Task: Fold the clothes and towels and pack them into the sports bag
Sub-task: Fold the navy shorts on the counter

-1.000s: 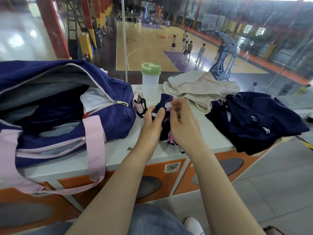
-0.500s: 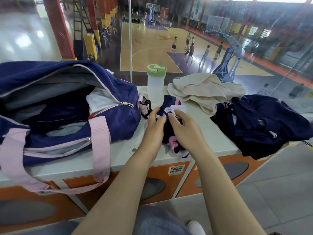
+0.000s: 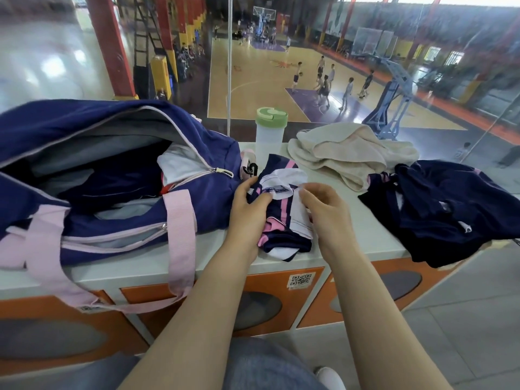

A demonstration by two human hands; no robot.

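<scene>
Head view: at the near edge of the counter [image 3: 363,235], a small navy, pink and white garment [image 3: 284,218] is pinched at its white upper part by the left hand [image 3: 249,202] and the right hand [image 3: 323,206], fingers curled on the cloth. Part of it overhangs the edge at 6 o'clock, so it could be dropped to the floor if the pinch slips. The open bag [image 3: 98,175] lies at 9 o'clock. At 12 o'clock a bottle [image 3: 270,133] could be knocked. A beige towel [image 3: 346,153] at 1 o'clock and dark clothes [image 3: 444,209] at 3 o'clock remain unfolded.
</scene>
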